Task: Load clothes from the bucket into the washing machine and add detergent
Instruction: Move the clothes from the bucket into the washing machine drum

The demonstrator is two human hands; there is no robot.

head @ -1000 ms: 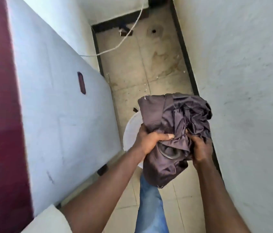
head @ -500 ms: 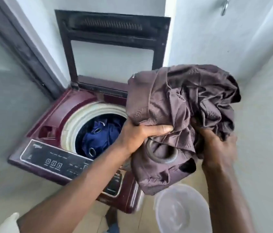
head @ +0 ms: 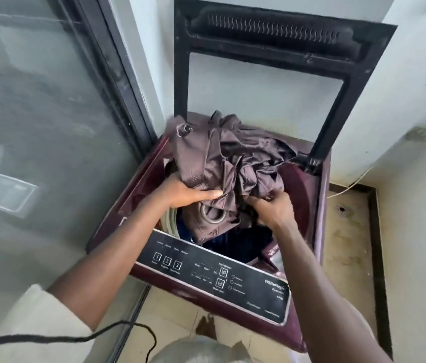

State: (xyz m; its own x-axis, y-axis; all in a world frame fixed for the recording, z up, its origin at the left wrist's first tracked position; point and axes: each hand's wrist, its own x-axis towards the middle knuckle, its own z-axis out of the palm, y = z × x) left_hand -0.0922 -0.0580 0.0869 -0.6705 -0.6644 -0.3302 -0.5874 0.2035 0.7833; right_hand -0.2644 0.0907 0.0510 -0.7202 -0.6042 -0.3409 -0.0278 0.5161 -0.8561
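At the far left stands a grey frosted glass door (head: 36, 127) in a dark frame, and a thin black cable (head: 81, 336) loops across the lower left corner over a cream sleeve (head: 36, 318). The left hand (head: 185, 191) is closed on the near left side of a crumpled brown-grey satin cloth bundle (head: 222, 158), thumb laid across the fabric just above a metal ring (head: 213, 214) sewn into it. Half a second ago this bundle was held up in the air to the right of the maroon top-loading washing machine (head: 308, 189); it has since been carried left and down and now sits over the drum opening, hiding most of the cream drum rim (head: 168, 218), its lower flap hanging inside against the dark blue clothes (head: 233, 244) already in the drum. The black control panel (head: 214, 273) runs along the machine's near edge, below both wrists. The right hand (head: 274, 208) is clenched in the folds at the bundle's near right side, fingers buried in the cloth. Behind, the black-framed lid (head: 280, 38) stands upright against the white wall. The translucent bucket seen earlier by the machine's right corner is out of view; a pale rounded shape (head: 196, 349) at the bottom edge is too blurred to tell. To the right lies stained tiled floor (head: 348, 231) with a small drain (head: 342, 209).
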